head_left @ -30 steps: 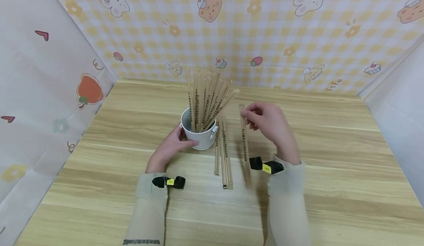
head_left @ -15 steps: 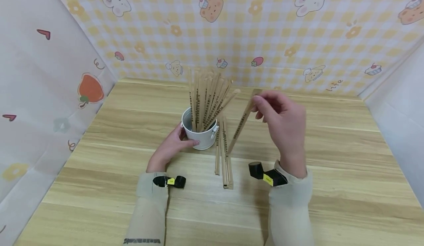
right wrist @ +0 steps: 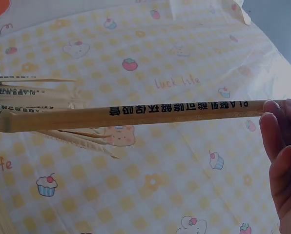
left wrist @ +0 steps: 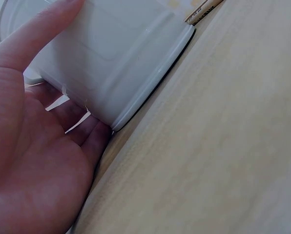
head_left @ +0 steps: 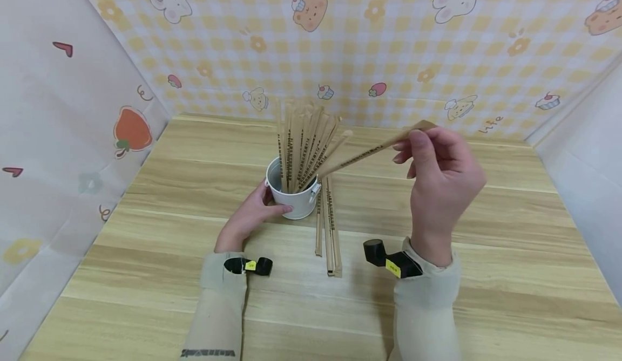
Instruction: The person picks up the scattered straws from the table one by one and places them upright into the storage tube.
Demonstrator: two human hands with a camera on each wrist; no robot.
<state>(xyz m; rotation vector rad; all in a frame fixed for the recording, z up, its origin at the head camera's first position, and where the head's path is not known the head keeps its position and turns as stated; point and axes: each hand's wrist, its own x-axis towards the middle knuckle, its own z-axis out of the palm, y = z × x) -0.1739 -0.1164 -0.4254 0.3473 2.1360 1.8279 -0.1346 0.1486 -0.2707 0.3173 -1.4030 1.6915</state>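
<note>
A small white metal bucket (head_left: 293, 202) stands on the wooden table (head_left: 486, 253) with several paper-wrapped sticks (head_left: 301, 145) upright in it. My left hand (head_left: 252, 212) grips the bucket's near side; the left wrist view shows my palm (left wrist: 38, 146) curled round the bucket wall (left wrist: 121, 58). My right hand (head_left: 437, 172) is raised to the right of the bucket and pinches one end of a wrapped stick (head_left: 369, 150). That stick (right wrist: 135, 114) lies nearly level, its far end at the bunch above the bucket. Several more wrapped sticks (head_left: 329, 226) lie flat on the table just right of the bucket.
Patterned cloth walls (head_left: 389, 53) close in the table at the back and on both sides. Bare tabletop spreads to the left, right and front of the bucket.
My right hand lifted one wrapped stick off the table, raised it and swung it from upright to nearly level, its tip now at the bucket's bunch. The left hand stayed on the bucket.
</note>
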